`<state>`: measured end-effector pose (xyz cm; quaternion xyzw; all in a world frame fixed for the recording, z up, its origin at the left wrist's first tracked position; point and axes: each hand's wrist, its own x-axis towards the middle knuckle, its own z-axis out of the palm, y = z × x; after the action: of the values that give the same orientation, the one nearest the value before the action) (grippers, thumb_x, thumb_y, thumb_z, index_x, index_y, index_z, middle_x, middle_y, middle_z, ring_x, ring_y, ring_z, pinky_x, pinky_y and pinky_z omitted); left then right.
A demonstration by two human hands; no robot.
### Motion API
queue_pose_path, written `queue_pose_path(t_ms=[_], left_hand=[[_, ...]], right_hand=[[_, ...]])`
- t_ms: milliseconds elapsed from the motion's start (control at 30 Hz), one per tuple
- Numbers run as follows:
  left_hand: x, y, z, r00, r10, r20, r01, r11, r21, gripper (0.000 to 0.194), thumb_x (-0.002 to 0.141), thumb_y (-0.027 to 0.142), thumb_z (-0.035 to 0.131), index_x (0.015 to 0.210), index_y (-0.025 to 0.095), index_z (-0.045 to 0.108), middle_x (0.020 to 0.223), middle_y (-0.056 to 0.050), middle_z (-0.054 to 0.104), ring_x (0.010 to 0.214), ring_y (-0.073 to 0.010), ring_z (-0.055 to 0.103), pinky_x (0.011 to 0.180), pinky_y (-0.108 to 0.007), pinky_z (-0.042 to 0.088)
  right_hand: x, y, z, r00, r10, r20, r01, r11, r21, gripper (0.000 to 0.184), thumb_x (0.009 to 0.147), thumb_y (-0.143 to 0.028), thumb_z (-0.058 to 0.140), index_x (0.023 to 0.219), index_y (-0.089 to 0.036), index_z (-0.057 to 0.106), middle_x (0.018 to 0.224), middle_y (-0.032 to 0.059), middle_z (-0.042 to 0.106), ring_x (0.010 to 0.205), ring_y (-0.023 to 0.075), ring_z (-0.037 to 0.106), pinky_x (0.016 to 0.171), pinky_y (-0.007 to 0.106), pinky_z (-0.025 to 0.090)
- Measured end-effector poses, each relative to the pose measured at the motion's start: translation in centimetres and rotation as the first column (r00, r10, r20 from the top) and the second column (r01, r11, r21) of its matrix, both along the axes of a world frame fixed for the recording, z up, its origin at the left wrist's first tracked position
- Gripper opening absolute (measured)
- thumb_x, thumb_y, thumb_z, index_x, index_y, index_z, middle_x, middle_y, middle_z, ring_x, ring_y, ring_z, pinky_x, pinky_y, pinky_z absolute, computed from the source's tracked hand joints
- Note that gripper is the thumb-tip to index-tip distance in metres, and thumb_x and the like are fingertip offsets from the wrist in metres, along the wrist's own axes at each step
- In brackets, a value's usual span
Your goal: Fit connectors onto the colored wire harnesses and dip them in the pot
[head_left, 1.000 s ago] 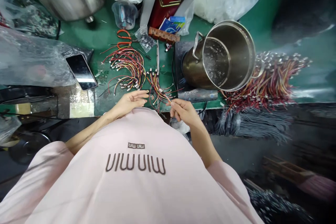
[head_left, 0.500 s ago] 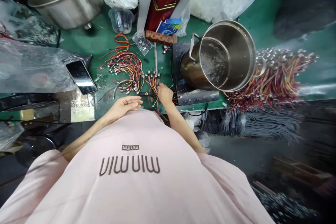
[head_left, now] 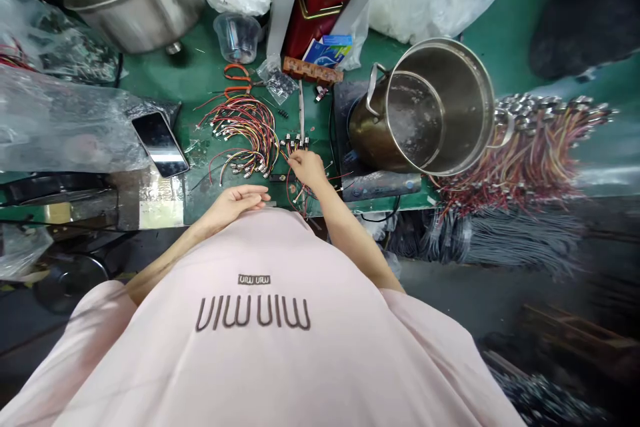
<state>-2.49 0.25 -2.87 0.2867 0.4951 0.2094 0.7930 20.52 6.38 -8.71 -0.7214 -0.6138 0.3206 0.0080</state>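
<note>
Left of the tall pot (head_left: 425,107), a small bundle of wires (head_left: 299,144) with metal-capped ends lies on the green tabletop (head_left: 175,73). The right hand (head_left: 309,170) reaches over it, thumb and fingertips together at the wires; whether they pinch one cannot be told. The left hand (head_left: 237,205), farther left of the pot, is at the near table edge, fingers loosely extended. Between pot and phone (head_left: 160,145) lies a larger wire pile (head_left: 250,127), with orange-handled scissors (head_left: 237,80) just beyond. Up-left of the pot is a blue box (head_left: 327,50), its print too small to read. Below-left, the pink shirt (head_left: 280,373) carries looped lettering in two sizes, upside down and not surely legible. Green surface shows between bundle and pot; right of the pot, a red-and-yellow wire heap (head_left: 525,147) overhangs the near edge.
</note>
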Motion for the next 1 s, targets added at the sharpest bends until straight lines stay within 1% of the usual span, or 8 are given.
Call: queue_pose_path(t_ms=[200, 333, 533, 667, 733, 800, 900, 1000], left_hand=[[-0.3, -0.4, -0.4, 1.0, 0.023, 0.016, -0.024, 1.0, 0.02, 0.044, 0.069, 0.038, 0.078, 0.106, 0.015, 0.071, 0.102, -0.009, 0.073, 0.084, -0.0137, 0.067, 0.088, -0.033, 0.049], [-0.4, -0.4, -0.8, 1.0, 0.012, 0.021, -0.012, 1.0, 0.024, 0.043, 0.07, 0.037, 0.077, 0.106, 0.015, 0.07, 0.102, -0.009, 0.073, 0.084, -0.0134, 0.066, 0.087, -0.032, 0.049], [0.1, 0.2, -2.3, 0.996, 0.067, -0.057, -0.063, 0.995, 0.073, 0.052, 0.072, 0.037, 0.075, 0.117, 0.014, 0.064, 0.113, -0.012, 0.067, 0.094, -0.0166, 0.064, 0.088, -0.034, 0.048], [1.0, 1.1, -2.7, 0.972, 0.183, -0.145, -0.164, 0.977, 0.132, 0.053, 0.079, 0.034, 0.07, 0.127, 0.018, 0.056, 0.128, -0.012, 0.059, 0.111, -0.0193, 0.058, 0.092, -0.034, 0.047], [1.4, 1.5, -2.6, 0.974, 0.207, -0.094, -0.197, 0.975, 0.099, 0.048, 0.082, 0.036, 0.066, 0.126, 0.018, 0.057, 0.127, -0.011, 0.06, 0.109, -0.0187, 0.06, 0.09, -0.032, 0.049], [1.6, 1.8, -2.2, 0.984, 0.174, 0.046, -0.174, 0.985, -0.01, 0.045, 0.084, 0.04, 0.063, 0.122, 0.016, 0.06, 0.115, -0.013, 0.066, 0.093, -0.0175, 0.065, 0.081, -0.032, 0.053], [1.4, 1.8, -1.4, 0.965, 0.088, 0.249, -0.059, 0.991, -0.12, 0.042, 0.081, 0.04, 0.067, 0.111, 0.011, 0.066, 0.091, -0.011, 0.071, 0.068, -0.0134, 0.066, 0.068, -0.028, 0.055], [0.8, 1.4, -0.5, 0.958, 0.055, 0.282, -0.037, 0.997, -0.07, 0.036, 0.072, 0.028, 0.076, 0.103, 0.012, 0.07, 0.084, -0.007, 0.073, 0.059, -0.0087, 0.062, 0.065, -0.024, 0.054]], right_hand=[[-3.3, 3.5, -1.6, 0.992, -0.126, -0.023, 0.124, 0.988, -0.093, 0.024, 0.085, -0.032, 0.058, 0.077, -0.013, 0.07, 0.079, 0.0118, 0.072, 0.082, 0.0206, 0.066, 0.079, 0.029, 0.047], [-4.4, 4.1, -2.3, 0.967, -0.216, -0.136, 0.202, 0.973, -0.112, 0.017, 0.083, -0.027, 0.061, 0.071, -0.014, 0.064, 0.065, 0.0046, 0.067, 0.061, 0.0136, 0.063, 0.065, 0.024, 0.048], [-3.9, 2.6, -0.2, 0.848, -0.316, -0.425, 0.269, 0.948, -0.17, 0.026, 0.086, -0.033, 0.059, 0.067, -0.017, 0.052, 0.056, -0.0037, 0.059, 0.037, 0.004, 0.044, 0.039, 0.016, 0.033], [-2.9, -0.1, 3.0, 0.629, -0.365, -0.687, 0.303, 0.928, -0.216, 0.038, 0.078, -0.051, 0.065, 0.066, -0.018, 0.049, 0.052, -0.0057, 0.055, 0.035, 0.0036, 0.042, 0.035, 0.016, 0.03], [-2.5, -1.5, 4.4, 0.445, -0.38, -0.811, 0.309, 0.915, -0.259, 0.043, 0.069, -0.056, 0.071, 0.066, -0.019, 0.05, 0.049, -0.0069, 0.053, 0.035, 0.0038, 0.041, 0.035, 0.017, 0.03], [-2.4, -2.7, 5.4, 0.353, -0.372, -0.858, 0.293, 0.915, -0.276, 0.044, 0.065, -0.058, 0.074, 0.068, -0.019, 0.053, 0.05, -0.0071, 0.053, 0.037, 0.0044, 0.043, 0.036, 0.017, 0.031], [-2.3, -3.9, 6.1, 0.357, -0.322, -0.877, 0.268, 0.935, -0.234, 0.04, 0.069, -0.056, 0.072, 0.072, -0.019, 0.056, 0.053, -0.006, 0.055, 0.042, 0.0058, 0.047, 0.039, 0.017, 0.033], [-2.0, -4.8, 7.2, 0.494, -0.217, -0.842, 0.276, 0.957, -0.084, 0.033, 0.076, -0.051, 0.067, 0.072, -0.019, 0.057, 0.056, -0.0041, 0.058, 0.046, 0.008, 0.05, 0.046, 0.02, 0.039]])
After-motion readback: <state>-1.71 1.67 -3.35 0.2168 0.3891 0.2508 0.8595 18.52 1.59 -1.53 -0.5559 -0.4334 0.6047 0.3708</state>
